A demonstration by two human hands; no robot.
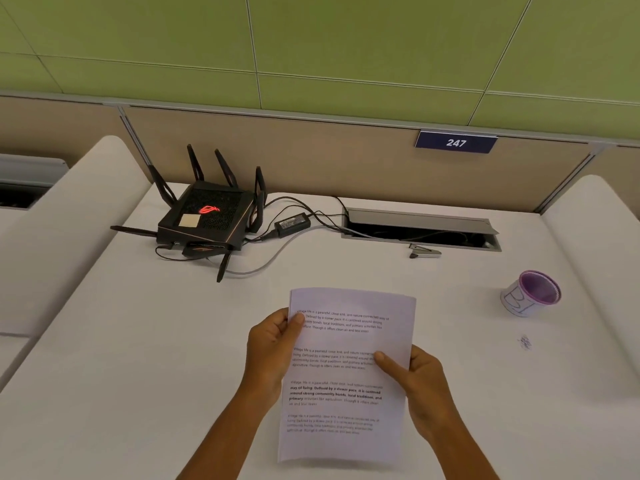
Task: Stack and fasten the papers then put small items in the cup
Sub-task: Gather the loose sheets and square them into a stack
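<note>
Nearest the viewer, at six o'clock, two bare hands hold the papers (pixel 346 372), printed sheets with four blocks of text, lifted above the white desk (pixel 138 358). The left hand (pixel 273 351) has its grip closed on the left edge, thumb pressed on the printed face near the upper corner and fingers curled behind. The right hand (pixel 415 386) has its grip closed on the right edge at mid-height, thumb lying across the face and fingers hidden behind the sheets.

At three o'clock from the papers, well apart from them, a small scribbled object (pixel 524 342) lies on the desk; it is too small to identify. Just beyond it, at two o'clock, stands the cup (pixel 530 294), upright, white with a purple rim and purple inside.

Farther off, at one o'clock, a small stapler (pixel 425 251) lies just beside the near edge of an open cable hatch (pixel 420 228) set into the desk. At eleven o'clock sits a black router (pixel 207 216) with several antennas and a red glowing mark on top; a power adapter (pixel 291 224) lies beside it, with cables running toward the hatch.

Farthest, at twelve to one o'clock, a beige partition (pixel 311 150) carries a blue sign (pixel 455 143) reading 247, below a green wall (pixel 311 46).
</note>
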